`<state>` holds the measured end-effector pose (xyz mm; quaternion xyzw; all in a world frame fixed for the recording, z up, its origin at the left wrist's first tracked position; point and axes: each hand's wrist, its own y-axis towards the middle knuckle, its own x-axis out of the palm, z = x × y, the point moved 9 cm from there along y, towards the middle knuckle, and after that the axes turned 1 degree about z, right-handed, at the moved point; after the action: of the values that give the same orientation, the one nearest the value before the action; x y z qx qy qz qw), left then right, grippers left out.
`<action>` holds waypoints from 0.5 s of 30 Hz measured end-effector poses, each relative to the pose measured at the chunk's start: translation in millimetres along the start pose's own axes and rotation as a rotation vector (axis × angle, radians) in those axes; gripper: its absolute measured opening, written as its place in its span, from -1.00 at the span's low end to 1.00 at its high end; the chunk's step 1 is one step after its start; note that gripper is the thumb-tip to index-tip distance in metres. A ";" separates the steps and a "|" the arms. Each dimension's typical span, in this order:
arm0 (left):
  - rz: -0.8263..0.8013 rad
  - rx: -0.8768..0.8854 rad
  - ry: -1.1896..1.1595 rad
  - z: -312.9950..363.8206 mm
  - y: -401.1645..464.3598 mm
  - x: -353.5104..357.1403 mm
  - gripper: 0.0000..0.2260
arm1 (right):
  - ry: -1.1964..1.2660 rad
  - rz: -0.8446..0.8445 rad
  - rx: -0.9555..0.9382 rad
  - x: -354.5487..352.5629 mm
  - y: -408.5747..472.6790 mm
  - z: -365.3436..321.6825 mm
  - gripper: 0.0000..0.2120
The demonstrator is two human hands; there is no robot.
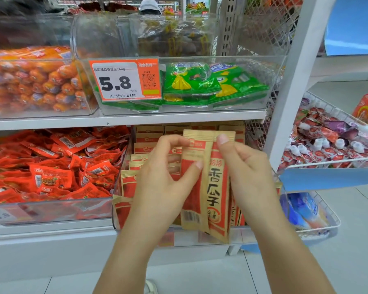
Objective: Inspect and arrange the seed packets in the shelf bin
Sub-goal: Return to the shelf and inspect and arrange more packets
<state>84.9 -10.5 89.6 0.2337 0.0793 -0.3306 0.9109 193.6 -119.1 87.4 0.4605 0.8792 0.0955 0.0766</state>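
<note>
Tan-and-red seed packets (pixel 216 187) stand upright as a small bunch above the front of a clear shelf bin (pixel 117 200) on the lower shelf. My left hand (pixel 164 177) grips the bunch from the left, thumb across the back packet with the barcode. My right hand (pixel 244 166) pinches the front packet's right edge, one fingertip over its top. More of the same packets (pixel 149 145) fill the bin behind and below, partly hidden by my hands.
A bin of red snack packs (pixel 51 166) sits to the left. Above are green packets (pixel 210 83) behind a 5.8 price tag (pixel 123 81), and orange sausages (pixel 34 81). Wire baskets of wrapped sweets (pixel 327 136) hang on the right. A white upright post (pixel 289 92) stands close by.
</note>
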 end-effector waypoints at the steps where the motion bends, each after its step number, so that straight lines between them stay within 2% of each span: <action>1: 0.056 0.025 0.052 4.7 -0.9 -2.5 -0.77 | -0.005 -0.017 -0.001 3.6 -1.5 0.2 -0.57; 3: 0.119 0.029 0.140 8.1 -2.2 -5.8 -0.77 | -0.012 -0.040 -0.001 8.3 -3.5 -0.7 -0.53; 7: 0.168 0.051 0.257 10.9 -2.5 -10.6 -0.64 | -0.009 -0.054 0.004 8.8 -2.9 -2.9 -0.52; 10: 0.179 0.082 0.243 13.0 -2.5 -11.5 -0.75 | 0.008 -0.090 -0.006 13.7 -4.5 -5.4 -0.46; 15: 0.127 0.093 0.142 9.3 0.1 -10.9 -0.88 | -0.027 -0.102 -0.043 16.6 -4.1 -7.6 -0.46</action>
<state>76.5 -8.7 101.0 0.3032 0.1133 -0.2579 0.9103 179.3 -108.5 93.0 0.4144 0.8982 0.1040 0.1032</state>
